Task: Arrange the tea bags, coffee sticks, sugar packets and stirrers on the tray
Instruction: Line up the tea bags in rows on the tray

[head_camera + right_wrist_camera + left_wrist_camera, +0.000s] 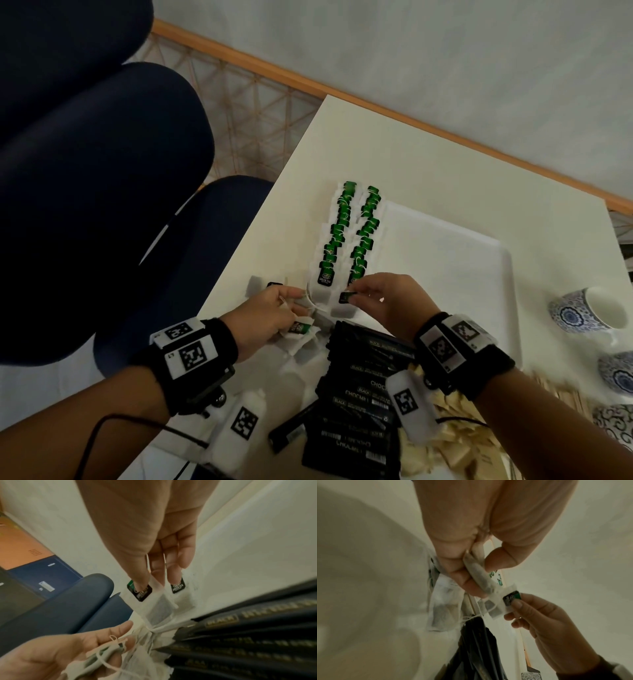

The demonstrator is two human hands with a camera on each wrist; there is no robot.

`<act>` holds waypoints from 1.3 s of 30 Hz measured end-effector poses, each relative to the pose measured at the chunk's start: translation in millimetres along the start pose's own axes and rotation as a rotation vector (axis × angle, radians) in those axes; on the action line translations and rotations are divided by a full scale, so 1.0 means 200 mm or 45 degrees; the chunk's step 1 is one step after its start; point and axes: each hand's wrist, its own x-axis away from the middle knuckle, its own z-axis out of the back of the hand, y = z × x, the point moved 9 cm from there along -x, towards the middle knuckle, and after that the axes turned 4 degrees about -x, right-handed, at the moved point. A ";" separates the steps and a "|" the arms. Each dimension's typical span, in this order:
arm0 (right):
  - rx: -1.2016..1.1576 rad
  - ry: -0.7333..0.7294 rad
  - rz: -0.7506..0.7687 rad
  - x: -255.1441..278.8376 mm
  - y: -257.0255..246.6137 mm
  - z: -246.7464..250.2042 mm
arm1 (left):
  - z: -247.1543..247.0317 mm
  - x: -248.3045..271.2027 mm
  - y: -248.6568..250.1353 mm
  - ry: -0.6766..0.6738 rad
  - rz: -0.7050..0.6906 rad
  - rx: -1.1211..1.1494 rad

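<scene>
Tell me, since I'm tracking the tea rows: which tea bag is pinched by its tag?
The tea bag at the near end of the right-hand row: the right hand pinches its green tag. The row bags beyond lie flat, untouched.

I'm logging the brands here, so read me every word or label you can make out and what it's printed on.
"GREEN TEA": nearest green-and-black paper tea bag tag in the rows.
"BLACK" and "CHOC...", rest cut off or blurred: black coffee stick sachets.
Square black-and-white code markers on wristbands: no words.
Smaller sachet print: too blurred.
</scene>
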 end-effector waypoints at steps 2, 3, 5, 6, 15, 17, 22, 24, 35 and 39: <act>-0.003 -0.028 -0.058 -0.01 0.05 -0.03 | 0.01 0.01 0.00 -0.021 -0.002 0.004; -0.003 -0.039 -0.082 -0.03 0.07 -0.05 | 0.02 0.01 -0.01 -0.032 -0.001 0.021; -0.001 -0.030 -0.133 -0.05 0.12 -0.06 | 0.03 0.02 -0.02 -0.050 0.012 0.057; -0.004 -0.010 -0.154 -0.06 0.15 -0.06 | 0.03 0.02 -0.02 -0.053 0.018 0.068; 0.011 0.235 0.059 -0.03 0.06 0.01 | 0.03 0.01 -0.05 -0.076 0.010 0.102; -0.022 0.171 0.222 -0.01 -0.07 -0.03 | 0.02 0.01 -0.04 -0.069 0.010 0.119; -0.059 -0.071 0.563 0.09 -0.36 -0.16 | 0.00 0.01 -0.03 -0.031 -0.009 0.085; -0.059 -0.137 0.693 0.14 -0.42 -0.19 | 0.00 0.00 -0.03 -0.023 -0.013 0.077; -0.186 0.074 0.503 0.06 -0.30 -0.08 | -0.05 0.06 0.01 -0.122 -0.229 -0.125; -0.251 -0.052 0.506 0.07 -0.30 -0.11 | -0.11 0.08 0.05 -0.255 -0.366 -0.164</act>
